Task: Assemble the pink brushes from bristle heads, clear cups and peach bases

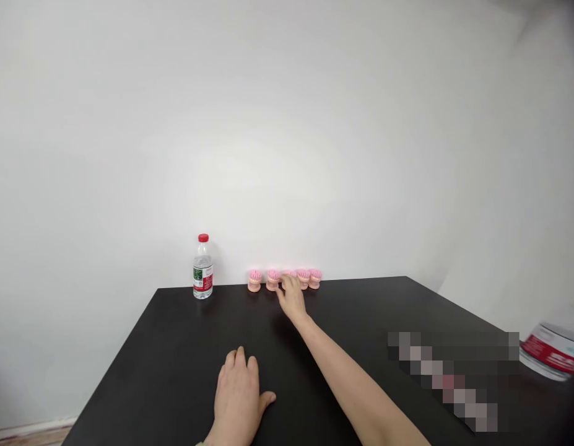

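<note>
Nearest the camera are the person's left hand (238,390) and the bare right forearm (352,384), both over a black table (175,353). On the left hand the fingers are a little apart, with the thumb spread well out to the side; it holds nothing and is palm down on or just above the tabletop. From the right forearm the right hand (292,298) reaches to the far edge, its fingers bent at the middle one of five small pink objects (254,280) that stand upright in a row in front of a white wall (287,155). Whether those fingers are clamped on the middle object (289,272) or only touch it cannot be told, since the hand hides most of it. As for how far along things are, all five stand in the row, four of them free of any grip: two to the left with a small gap between them, two to the right close together. The spacing looks uneven, so by my judgement the middle one is the only one being dealt with now; whether it is being placed, straightened or picked up does not show. A water bottle (203,272) with a red cap stands left of the row, and a second bottle (553,350) is cut off at the right edge.
</note>
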A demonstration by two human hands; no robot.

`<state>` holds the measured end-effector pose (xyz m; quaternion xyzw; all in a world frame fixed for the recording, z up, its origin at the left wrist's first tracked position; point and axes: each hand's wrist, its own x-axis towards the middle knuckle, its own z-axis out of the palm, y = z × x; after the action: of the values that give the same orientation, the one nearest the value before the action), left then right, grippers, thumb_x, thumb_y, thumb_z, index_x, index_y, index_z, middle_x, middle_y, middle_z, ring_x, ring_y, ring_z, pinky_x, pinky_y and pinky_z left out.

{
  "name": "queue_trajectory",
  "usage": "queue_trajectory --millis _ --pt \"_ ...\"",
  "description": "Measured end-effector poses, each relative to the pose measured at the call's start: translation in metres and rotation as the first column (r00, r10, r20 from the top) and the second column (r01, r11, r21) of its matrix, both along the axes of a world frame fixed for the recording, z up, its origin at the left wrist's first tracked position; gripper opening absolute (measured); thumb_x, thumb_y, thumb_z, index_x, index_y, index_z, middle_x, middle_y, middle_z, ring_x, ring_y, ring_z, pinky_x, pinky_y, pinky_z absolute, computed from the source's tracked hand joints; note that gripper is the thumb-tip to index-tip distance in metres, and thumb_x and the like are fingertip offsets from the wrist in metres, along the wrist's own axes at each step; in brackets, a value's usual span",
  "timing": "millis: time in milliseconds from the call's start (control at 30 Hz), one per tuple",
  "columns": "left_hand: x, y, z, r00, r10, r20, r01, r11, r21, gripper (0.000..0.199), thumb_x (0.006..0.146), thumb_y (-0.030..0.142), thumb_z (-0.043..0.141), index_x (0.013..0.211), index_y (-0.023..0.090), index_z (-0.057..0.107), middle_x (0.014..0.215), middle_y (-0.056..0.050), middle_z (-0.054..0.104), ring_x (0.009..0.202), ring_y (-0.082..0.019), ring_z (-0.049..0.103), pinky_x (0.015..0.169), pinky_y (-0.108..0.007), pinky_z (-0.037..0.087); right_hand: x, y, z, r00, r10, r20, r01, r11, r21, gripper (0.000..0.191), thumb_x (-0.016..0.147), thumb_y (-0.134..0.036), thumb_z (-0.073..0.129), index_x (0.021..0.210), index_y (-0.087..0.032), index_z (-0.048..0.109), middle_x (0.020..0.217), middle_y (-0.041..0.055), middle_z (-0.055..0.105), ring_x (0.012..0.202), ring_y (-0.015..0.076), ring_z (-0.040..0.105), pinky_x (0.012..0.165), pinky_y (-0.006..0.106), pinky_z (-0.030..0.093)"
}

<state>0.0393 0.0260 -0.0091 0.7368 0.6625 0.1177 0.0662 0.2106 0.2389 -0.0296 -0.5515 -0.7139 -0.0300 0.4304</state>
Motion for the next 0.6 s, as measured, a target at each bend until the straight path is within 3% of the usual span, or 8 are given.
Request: queue_trajectory --millis 167,267,367,600 --pt "0.001 0.002 0.000 1.000 -0.004 -0.013 0.004 1.000 0.018 0.048 0.077 0.033 0.075 0.119 0.009 0.070 0.141 -0.026 0.058 0.132 -0.042 0.051 0.105 -0.051 0.044 0.085 0.013 -0.014 0.923 -0.303 -0.239 0.289 0.953 -0.093 0.032 0.097 -0.033 0.062 0.124 -0.017 0.059 0.129 0.0097 0.060 0.113 0.0263 0.061 0.096 0.049 0.051" --pt "0.003 0.004 0.004 1.000 -0.001 -0.019 0.001 1.000 -0.007 0.049 0.075 0.036 0.076 0.117 0.009 0.072 0.141 -0.026 0.058 0.131 -0.042 0.052 0.104 -0.051 0.044 0.118 0.031 -0.021 0.864 -0.380 -0.330 0.324 0.922 -0.213 0.033 0.097 -0.032 0.062 0.126 -0.017 0.058 0.127 0.0097 0.061 0.108 0.0245 0.064 0.091 0.046 0.055" --pt "0.004 0.007 0.008 1.000 -0.002 -0.022 0.000 0.997 -0.073 0.055 0.074 0.037 0.077 0.120 0.007 0.070 0.143 -0.028 0.055 0.134 -0.043 0.049 0.106 -0.051 0.042 0.130 0.052 -0.028 0.831 -0.387 -0.399 0.281 0.912 -0.299 0.033 0.097 -0.031 0.062 0.126 -0.017 0.058 0.125 0.0093 0.062 0.105 0.0236 0.065 0.088 0.044 0.057" --pt "0.006 0.012 0.009 1.000 0.014 -0.016 -0.016 0.992 -0.121 0.058 0.068 0.037 0.081 0.120 0.011 0.071 0.145 -0.026 0.054 0.136 -0.044 0.047 0.106 -0.054 0.043 0.124 0.091 -0.032 0.780 -0.399 -0.482 0.222 0.897 -0.383 0.034 0.097 -0.031 0.062 0.127 -0.017 0.057 0.126 0.0096 0.062 0.106 0.0240 0.065 0.089 0.045 0.056"
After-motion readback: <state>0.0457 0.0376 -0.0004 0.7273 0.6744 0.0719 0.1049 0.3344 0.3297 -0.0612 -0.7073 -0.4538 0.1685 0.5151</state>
